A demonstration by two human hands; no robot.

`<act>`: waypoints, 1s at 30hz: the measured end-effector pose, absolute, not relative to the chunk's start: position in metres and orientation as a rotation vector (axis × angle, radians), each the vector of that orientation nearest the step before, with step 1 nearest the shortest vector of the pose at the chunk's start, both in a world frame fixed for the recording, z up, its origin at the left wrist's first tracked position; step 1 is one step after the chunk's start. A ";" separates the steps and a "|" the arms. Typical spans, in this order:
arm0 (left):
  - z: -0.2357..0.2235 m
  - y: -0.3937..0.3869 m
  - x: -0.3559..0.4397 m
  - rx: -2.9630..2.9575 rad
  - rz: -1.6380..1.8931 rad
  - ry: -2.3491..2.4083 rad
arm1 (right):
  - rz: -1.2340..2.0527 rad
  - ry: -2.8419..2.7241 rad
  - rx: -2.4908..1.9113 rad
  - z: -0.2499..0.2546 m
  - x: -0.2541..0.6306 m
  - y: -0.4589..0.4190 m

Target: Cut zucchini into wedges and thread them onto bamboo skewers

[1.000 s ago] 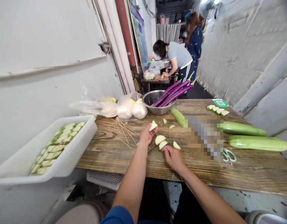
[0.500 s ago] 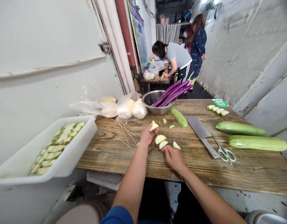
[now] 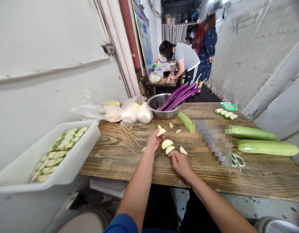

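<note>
My left hand (image 3: 153, 140) is closed on a pale squash slice (image 3: 160, 131), held just above the wooden table (image 3: 130, 161). Two more slices (image 3: 166, 143) sit in a row between my hands, seemingly on a thin bamboo skewer. My right hand (image 3: 180, 162) pinches the near end of that row beside the lowest slice (image 3: 169, 149). Another loose slice (image 3: 183, 150) lies right of it. Loose bamboo skewers (image 3: 125, 134) are scattered left of my left hand.
A white tub (image 3: 66, 168) of skewered slices stands at the left. A steel bowl (image 3: 161, 106) holds purple eggplants (image 3: 180, 95). Whole green squashes (image 3: 267, 147), scissors (image 3: 238, 160) and a blurred patch lie right. Bagged white food (image 3: 137, 113) sits behind. Two people work at a far table.
Almost nothing has moved; my hands hold the same slices in the same place. The person in the dark dress at the back has shifted slightly.
</note>
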State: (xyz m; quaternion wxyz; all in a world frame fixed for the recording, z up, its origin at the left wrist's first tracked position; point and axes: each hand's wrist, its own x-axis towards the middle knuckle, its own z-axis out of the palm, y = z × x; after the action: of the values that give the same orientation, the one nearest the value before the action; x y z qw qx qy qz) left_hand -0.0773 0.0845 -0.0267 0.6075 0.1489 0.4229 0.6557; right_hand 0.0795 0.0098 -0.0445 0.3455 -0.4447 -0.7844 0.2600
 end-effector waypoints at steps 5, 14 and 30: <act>-0.026 0.084 -0.075 0.348 1.505 0.980 | 0.684 -2.031 -1.143 -0.045 0.080 0.010; -0.027 0.084 -0.073 0.342 1.487 0.944 | 0.681 -2.019 -1.159 -0.046 0.080 0.010; -0.024 0.081 -0.068 0.354 1.456 0.929 | 0.679 -2.001 -1.140 -0.049 0.080 0.011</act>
State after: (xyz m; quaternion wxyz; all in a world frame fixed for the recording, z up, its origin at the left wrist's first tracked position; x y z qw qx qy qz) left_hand -0.0682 0.0810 -0.0241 0.6360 0.1549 0.4067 0.6372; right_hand 0.0795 0.0106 -0.0491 0.3620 -0.4425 -0.7770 0.2635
